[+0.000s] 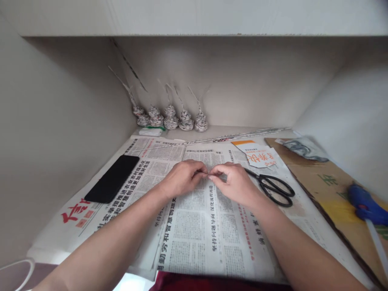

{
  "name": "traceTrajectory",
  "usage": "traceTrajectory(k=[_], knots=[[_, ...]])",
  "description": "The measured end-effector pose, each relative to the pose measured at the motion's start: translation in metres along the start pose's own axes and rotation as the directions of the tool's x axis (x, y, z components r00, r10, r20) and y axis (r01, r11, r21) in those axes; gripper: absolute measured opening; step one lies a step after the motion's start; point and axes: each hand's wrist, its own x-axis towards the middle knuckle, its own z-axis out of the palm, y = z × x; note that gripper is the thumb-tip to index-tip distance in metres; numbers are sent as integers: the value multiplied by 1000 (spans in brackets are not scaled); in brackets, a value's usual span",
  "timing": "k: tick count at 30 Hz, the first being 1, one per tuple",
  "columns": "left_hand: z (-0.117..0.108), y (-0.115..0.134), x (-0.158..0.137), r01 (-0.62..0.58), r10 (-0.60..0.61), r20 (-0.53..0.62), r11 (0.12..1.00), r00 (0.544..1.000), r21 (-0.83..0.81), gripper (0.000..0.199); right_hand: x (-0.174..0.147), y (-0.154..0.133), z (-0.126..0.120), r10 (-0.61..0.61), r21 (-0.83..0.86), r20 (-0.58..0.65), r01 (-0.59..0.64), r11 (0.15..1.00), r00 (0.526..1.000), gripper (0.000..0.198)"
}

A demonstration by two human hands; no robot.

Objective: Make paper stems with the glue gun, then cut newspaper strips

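My left hand (185, 176) and my right hand (235, 181) meet above the newspaper (197, 238), thumbs and forefingers pinched together, fingertips almost touching. Between the fingertips there seems to be something small and thin, too fine to make out. Just right of my right hand lie black-handled scissors (277, 189), their blades partly hidden behind it. Left of my left hand a black phone (112, 179) rests on the newspaper. Behind both hands, several thin rolled-paper sticks (224, 138) lie across the surface.
Several woven paper gourds (186, 120) stand along the back wall, stems upward. A torn orange-and-white paper piece (260, 157) lies near the cardboard (315, 173). On the cardboard are a crumpled plastic bag (305, 148) and a blue glue gun (366, 205). A shelf (200, 18) overhangs the space.
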Motion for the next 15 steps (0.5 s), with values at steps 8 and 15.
traceTrajectory(k=[8,15], knots=[[-2,-5,2,-4,5,-34,1000,999,20,11,0,3,-4,77,36,-16,-76,996,997,15],[2,-5,1,-31,31,-16,999,999,19,11,-1,1,-4,69,110,21,-71,991,997,7]])
